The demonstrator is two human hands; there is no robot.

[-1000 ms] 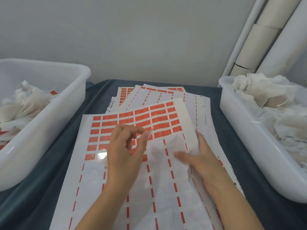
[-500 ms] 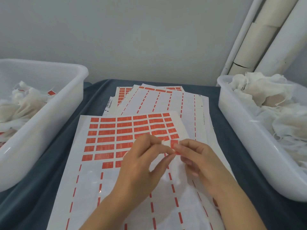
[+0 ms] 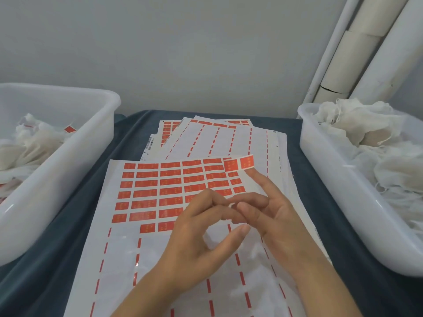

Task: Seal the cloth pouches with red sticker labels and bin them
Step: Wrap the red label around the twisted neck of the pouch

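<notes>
Clearly a sticker is being peeled from the top label sheet (image 3: 146, 197).

Both hands meet over the right part of the sheet: the left hand (image 3: 201, 245) has thumb and forefinger closed in a pinch, and the right hand (image 3: 274, 216) curls its fingers to the same spot, where a small pale edge shows, probably a red sticker label (image 3: 232, 204), though I cannot tell which hand really holds it. The sheet's far right corner is lifted near the right forefinger. Such a label is I think very light, thin and floppy, sticky on one side, so it should be taken only by the corner. No cloth pouch lies at the fingers; loose pouches (image 3: 357, 131) wait in the right bin (image 3: 320, 179), sealed ones in the left bin (image 3: 75, 161).
</notes>
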